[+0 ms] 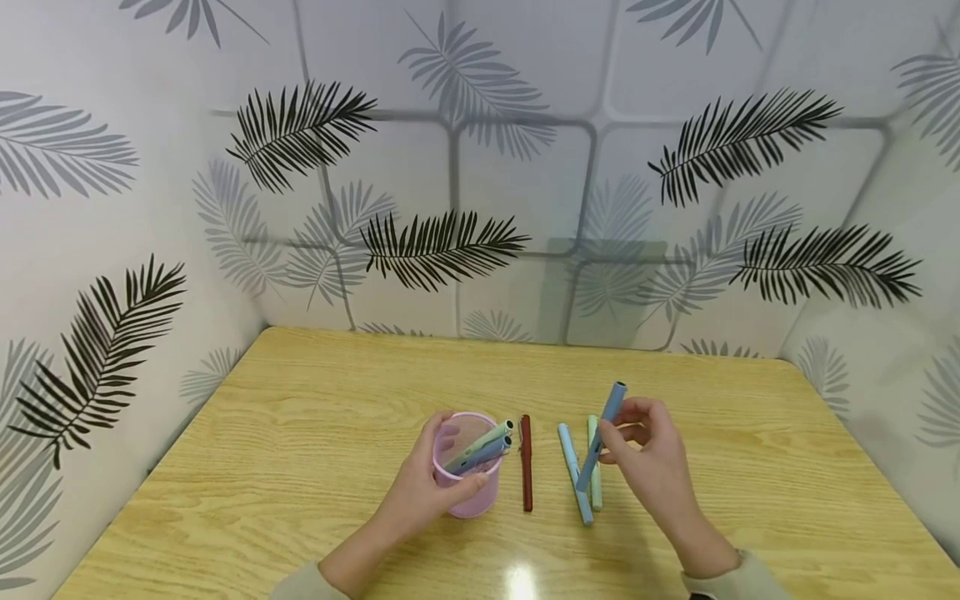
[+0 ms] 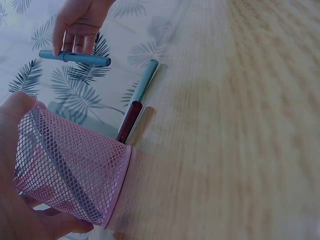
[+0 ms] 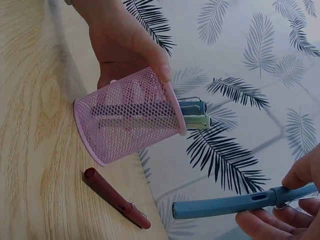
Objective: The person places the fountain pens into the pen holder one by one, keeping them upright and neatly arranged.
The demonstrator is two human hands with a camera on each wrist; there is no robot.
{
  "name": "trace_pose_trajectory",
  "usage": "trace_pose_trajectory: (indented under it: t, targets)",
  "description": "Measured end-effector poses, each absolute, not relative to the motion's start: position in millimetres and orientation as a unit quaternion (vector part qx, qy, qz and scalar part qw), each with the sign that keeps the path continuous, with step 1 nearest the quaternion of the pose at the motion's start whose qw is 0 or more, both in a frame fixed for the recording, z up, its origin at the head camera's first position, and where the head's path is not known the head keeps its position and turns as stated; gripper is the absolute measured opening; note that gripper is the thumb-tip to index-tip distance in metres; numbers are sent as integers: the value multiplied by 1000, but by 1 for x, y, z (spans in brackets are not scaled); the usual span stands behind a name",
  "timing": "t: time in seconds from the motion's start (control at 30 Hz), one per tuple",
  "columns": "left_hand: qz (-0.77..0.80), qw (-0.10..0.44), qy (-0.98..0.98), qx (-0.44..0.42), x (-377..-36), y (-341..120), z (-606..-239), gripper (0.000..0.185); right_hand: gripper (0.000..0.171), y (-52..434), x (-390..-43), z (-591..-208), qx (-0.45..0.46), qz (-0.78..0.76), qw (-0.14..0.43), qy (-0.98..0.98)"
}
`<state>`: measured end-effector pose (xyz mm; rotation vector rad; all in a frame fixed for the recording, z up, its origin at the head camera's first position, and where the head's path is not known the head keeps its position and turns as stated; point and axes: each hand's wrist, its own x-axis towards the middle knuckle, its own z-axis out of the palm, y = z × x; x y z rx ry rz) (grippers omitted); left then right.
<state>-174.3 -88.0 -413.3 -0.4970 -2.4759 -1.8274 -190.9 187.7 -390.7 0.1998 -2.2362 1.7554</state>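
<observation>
My left hand [image 1: 423,492] grips a pink mesh pen cup [image 1: 465,479] that stands on the wooden table [image 1: 300,433]. Two pens, a pale green [image 1: 487,437] and a blue-grey [image 1: 491,452], stick out of the cup [image 3: 130,115]. My right hand [image 1: 652,462] pinches a blue pen [image 1: 602,433] held above the table, tilted, a little right of the cup. The same blue pen [image 3: 235,202] shows in the right wrist view and again [image 2: 75,57] in the left wrist view. A dark red pen [image 1: 527,462] lies beside the cup.
A light blue pen [image 1: 573,471] and a pale green pen [image 1: 595,479] lie on the table under my right hand. Leaf-patterned walls [image 1: 480,167] close the table on three sides.
</observation>
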Motion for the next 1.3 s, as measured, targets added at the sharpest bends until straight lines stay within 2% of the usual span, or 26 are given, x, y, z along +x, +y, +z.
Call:
trace_pose_trajectory:
  t: [0.2, 0.5, 0.87, 1.13, 1.3]
  targets:
    - [-583, 20, -796, -162, -175, -88, -414, 81, 30, 179, -187, -386, 98, 631, 155, -754]
    - [-569, 42, -804, -165, -192, -92, -449, 83, 26, 164, -180, -382, 180, 673, 187, -693]
    - [-567, 41, -806, -166, -192, -92, -450, 84, 27, 152, -175, -378, 235, 687, 190, -661]
    - [-567, 43, -806, -161, -191, -92, -448, 84, 30, 137, -174, -378, 290, 716, 216, -597]
    - [-572, 37, -804, -158, -192, -92, -449, 85, 30, 130, -173, -378, 281, 717, 218, -600]
